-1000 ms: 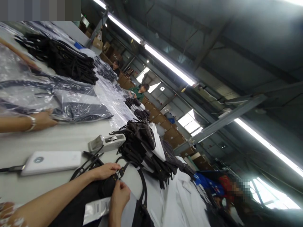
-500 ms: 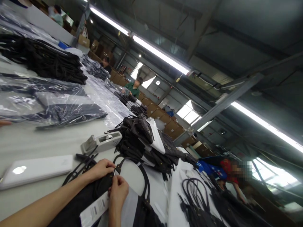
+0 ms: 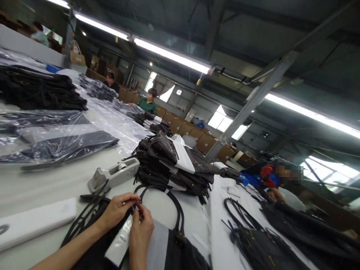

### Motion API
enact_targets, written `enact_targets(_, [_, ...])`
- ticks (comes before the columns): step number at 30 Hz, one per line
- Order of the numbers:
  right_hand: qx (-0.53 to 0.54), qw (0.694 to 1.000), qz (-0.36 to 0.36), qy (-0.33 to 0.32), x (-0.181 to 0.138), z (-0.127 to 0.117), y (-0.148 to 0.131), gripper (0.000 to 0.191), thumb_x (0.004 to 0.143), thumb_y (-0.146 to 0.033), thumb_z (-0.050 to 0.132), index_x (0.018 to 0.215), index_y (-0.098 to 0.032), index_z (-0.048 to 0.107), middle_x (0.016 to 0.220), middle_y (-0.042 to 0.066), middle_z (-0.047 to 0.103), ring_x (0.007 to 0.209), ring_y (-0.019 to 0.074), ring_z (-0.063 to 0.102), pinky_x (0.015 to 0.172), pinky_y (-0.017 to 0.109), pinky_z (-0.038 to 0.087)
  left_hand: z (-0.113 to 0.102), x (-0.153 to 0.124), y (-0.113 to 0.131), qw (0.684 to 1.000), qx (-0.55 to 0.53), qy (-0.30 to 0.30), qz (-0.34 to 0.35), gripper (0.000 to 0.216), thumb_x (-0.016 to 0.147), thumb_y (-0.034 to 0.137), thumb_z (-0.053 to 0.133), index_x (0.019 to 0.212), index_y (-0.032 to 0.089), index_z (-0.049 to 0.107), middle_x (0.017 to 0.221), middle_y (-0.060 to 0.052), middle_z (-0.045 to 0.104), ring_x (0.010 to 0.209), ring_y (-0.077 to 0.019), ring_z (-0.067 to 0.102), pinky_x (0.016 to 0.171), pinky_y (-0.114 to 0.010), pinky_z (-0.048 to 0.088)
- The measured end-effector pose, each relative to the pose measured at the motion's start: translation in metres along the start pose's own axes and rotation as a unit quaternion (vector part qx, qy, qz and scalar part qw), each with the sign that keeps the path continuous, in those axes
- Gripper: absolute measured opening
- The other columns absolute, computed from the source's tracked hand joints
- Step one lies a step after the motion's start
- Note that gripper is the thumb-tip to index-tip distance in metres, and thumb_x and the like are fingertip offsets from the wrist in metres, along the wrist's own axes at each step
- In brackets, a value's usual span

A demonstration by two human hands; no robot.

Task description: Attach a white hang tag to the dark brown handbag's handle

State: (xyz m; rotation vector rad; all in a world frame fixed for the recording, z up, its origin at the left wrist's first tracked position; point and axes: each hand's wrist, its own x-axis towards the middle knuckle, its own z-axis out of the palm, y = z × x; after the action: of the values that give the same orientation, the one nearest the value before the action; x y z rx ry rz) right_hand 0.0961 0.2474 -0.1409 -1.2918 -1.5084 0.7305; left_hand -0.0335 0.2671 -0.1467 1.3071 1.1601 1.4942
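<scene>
Near the table's front edge, left hand and right hand pinch a black handbag's strap ring between fingertips. The bag looks soft and floppy, best gripped by its stiffer straps.

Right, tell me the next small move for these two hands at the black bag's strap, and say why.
Probably keep the pinch and finish working the small fitting at the black strap end. The left hand and right hand meet fingertip to fingertip there, above the black fabric bag, with the white paper tag hanging just beneath, so nothing looks released yet.
</scene>
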Motion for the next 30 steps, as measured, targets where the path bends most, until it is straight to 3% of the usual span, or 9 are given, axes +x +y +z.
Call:
enact_targets(6, [0.021,0.998,0.031,-0.041,0.001,0.0,0.002,0.025,0.085,-0.029,0.05,0.091,-0.019,0.072,0.087,0.004,0.072,0.082,0.0187,0.062,0.076,0.027,0.045,0.008,-0.007,0.004,0.995,0.029,-0.065,0.07,0.02,0.083,0.032,0.057,0.089,0.024,0.074,0.09,-0.004,0.068,0.09,-0.0202,0.062,0.086,-0.029,0.047])
enact_targets(13, [0.034,0.998,0.02,-0.041,0.003,0.002,0.004,0.022,0.084,-0.027,0.05,0.092,-0.021,0.069,0.089,0.001,0.07,0.084,0.0165,0.062,0.077,0.025,0.043,0.005,-0.003,0.002,0.996,-0.001,-0.083,0.016,0.021,0.079,0.033,0.06,0.092,0.022,0.073,0.09,-0.004,0.071,0.09,-0.0215,0.064,0.085,-0.031,0.05])
enact_targets(19, [0.015,0.999,0.026,-0.043,0.002,0.005,0.008,0.027,0.087,-0.039,0.05,0.085,-0.019,0.068,0.081,0.001,0.069,0.074,0.0158,0.059,0.069,0.025,0.04,0.007,-0.002,0.006,0.997,-0.059,-0.036,-0.036,0.032,0.073,0.04,0.065,0.095,0.019,0.071,0.088,-0.006,0.072,0.087,-0.0233,0.065,0.083,-0.034,0.052])
enact_targets(25, [0.019,0.998,0.039,-0.042,0.003,0.004,0.006,0.023,0.085,-0.035,0.052,0.081,-0.019,0.069,0.076,0.0,0.069,0.072,0.0148,0.057,0.068,0.024,0.039,0.01,0.002,0.007,0.992,-0.11,0.018,-0.059,0.054,0.067,0.048,0.069,0.11,0.016,0.062,0.083,-0.005,0.07,0.076,-0.0202,0.065,0.073,-0.033,0.053])
enact_targets(30, [0.025,0.998,0.058,-0.027,0.005,0.003,0.007,0.024,0.083,-0.037,0.055,0.08,-0.02,0.07,0.074,0.0,0.069,0.07,0.0147,0.056,0.069,0.023,0.04,0.009,0.004,-0.001,0.994,-0.088,0.023,-0.066,0.052,0.072,0.048,0.064,0.113,0.016,0.059,0.087,-0.005,0.069,0.075,-0.0202,0.065,0.073,-0.033,0.053])
